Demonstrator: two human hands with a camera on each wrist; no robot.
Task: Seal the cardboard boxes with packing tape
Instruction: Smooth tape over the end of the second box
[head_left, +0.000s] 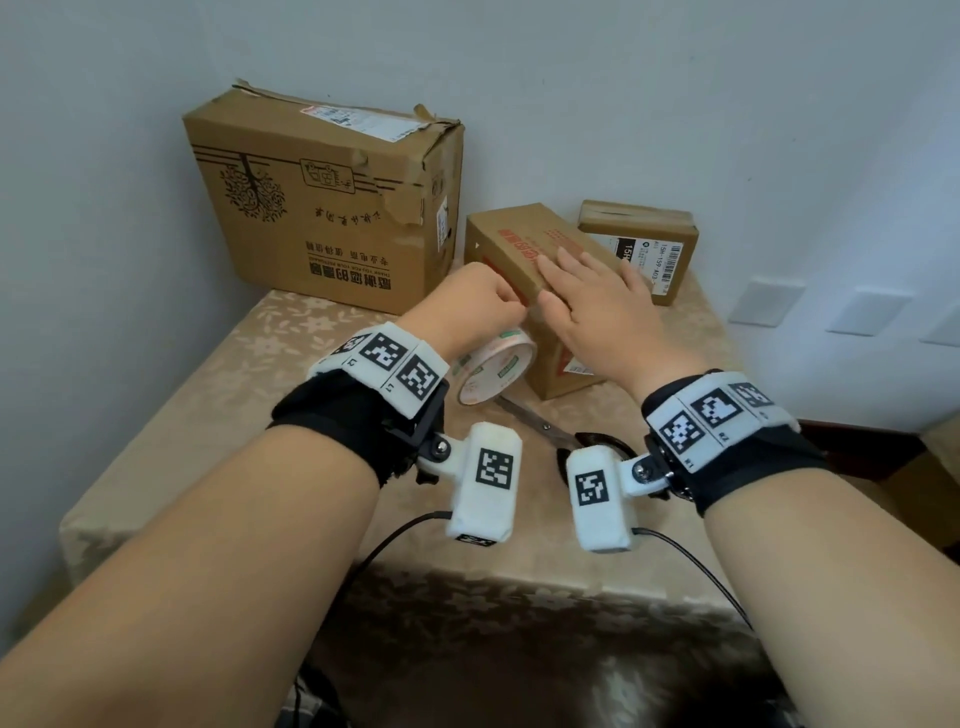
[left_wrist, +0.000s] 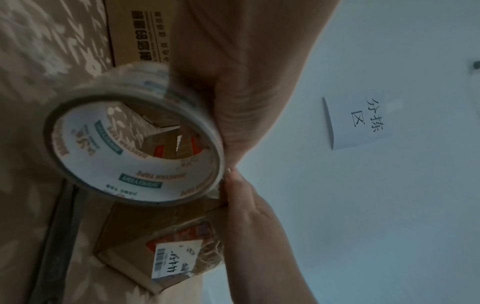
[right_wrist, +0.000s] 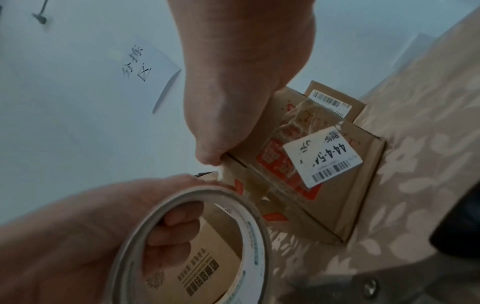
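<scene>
Nearest us, our forearms are reaching out over the table (head_left: 171, 395), its cloth carrying everything within easy reach. We are leaving the big box (head_left: 322, 202) back by the wall, out of the way, and the small box (head_left: 644, 244) behind too. We are working on the middle box (head_left: 550, 364), standing close in front: our right hand (head_left: 592, 306) is lying flat and spread on its top, pinning it steady, we judge. Our left hand (head_left: 467, 306) is gripping the tape (head_left: 496, 371), fingers through the core, at the box's near edge. Scissors (head_left: 540, 423) are lying just below, ready for cutting.
</scene>
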